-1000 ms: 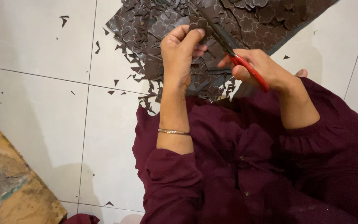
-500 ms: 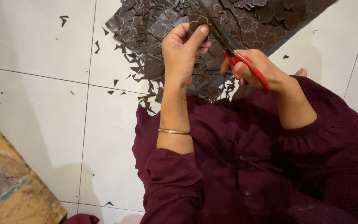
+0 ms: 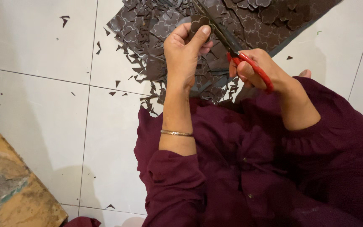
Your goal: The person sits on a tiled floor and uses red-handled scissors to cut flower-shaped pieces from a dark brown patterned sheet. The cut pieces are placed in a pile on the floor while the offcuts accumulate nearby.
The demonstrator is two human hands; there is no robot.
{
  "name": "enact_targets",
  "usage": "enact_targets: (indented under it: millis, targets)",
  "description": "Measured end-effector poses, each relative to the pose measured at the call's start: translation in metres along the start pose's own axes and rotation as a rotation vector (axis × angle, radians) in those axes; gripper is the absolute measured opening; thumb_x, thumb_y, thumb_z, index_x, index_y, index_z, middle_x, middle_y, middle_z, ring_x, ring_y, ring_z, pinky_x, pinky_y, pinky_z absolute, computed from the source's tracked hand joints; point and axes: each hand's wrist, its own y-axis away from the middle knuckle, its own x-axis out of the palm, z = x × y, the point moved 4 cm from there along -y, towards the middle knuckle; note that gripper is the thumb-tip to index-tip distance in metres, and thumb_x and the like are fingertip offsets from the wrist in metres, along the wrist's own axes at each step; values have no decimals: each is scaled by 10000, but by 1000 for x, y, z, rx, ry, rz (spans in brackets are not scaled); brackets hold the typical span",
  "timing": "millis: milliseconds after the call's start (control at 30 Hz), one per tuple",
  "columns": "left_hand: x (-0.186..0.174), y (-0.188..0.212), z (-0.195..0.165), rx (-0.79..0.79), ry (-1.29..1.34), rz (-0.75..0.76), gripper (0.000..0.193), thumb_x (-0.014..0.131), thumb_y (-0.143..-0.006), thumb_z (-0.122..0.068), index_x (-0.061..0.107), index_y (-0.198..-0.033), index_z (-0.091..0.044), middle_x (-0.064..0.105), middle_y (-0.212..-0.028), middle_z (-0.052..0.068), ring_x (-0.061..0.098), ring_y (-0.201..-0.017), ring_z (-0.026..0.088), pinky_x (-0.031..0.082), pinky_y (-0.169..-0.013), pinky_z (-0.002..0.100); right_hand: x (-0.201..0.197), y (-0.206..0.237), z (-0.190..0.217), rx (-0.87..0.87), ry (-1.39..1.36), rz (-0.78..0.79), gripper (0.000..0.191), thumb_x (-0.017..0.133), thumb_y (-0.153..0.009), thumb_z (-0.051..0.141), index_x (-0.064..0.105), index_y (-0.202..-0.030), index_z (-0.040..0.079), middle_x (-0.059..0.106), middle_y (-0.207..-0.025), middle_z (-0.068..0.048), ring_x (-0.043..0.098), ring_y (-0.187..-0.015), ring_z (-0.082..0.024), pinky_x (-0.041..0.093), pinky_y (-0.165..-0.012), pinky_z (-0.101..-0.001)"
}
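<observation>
pinched between my left hand's [image 3: 184, 50] thumb and fingers, the dark flower piece [image 3: 198, 23] has turned slightly since a moment ago; my right hand [image 3: 255, 69] grips the red-handled scissors [image 3: 232, 44], blades further along its edge, above the scrap pile [image 3: 156, 63].

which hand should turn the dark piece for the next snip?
Left. The left hand already pinches the small dark cut-out at the blades, while the right hand is full, gripping the red-handled scissors.
</observation>
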Motion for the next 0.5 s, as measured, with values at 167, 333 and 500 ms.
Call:
enact_targets:
  millis: [167,333,500]
  targets:
    - [1,0,-3,-11,-10,-7,182,781,-926,-134,723,-1017,12,741,-869,48,697,-725,107,574,-657,232,-2,-2,-18,131,-23,-40,993,454,-722,991,660,-832,26,510,-623,-10,536,-529,-125,448,-463,-287]
    - [3,1,-9,-18,70,-30,181,771,-876,-78,673,-1020,-29,733,-875,32,716,-740,112,602,-653,233,-7,2,-12,43,-64,-47,722,482,-935,723,669,-947,26,510,-636,9,520,-555,-89,428,-505,-252]
    - [1,3,-11,-12,13,-7,160,770,-887,-82,693,-1018,-35,714,-850,10,667,-710,87,542,-627,215,-17,5,-1,9,-82,-13,744,567,-920,700,655,-1245,37,485,-794,36,458,-651,-72,390,-534,-246]
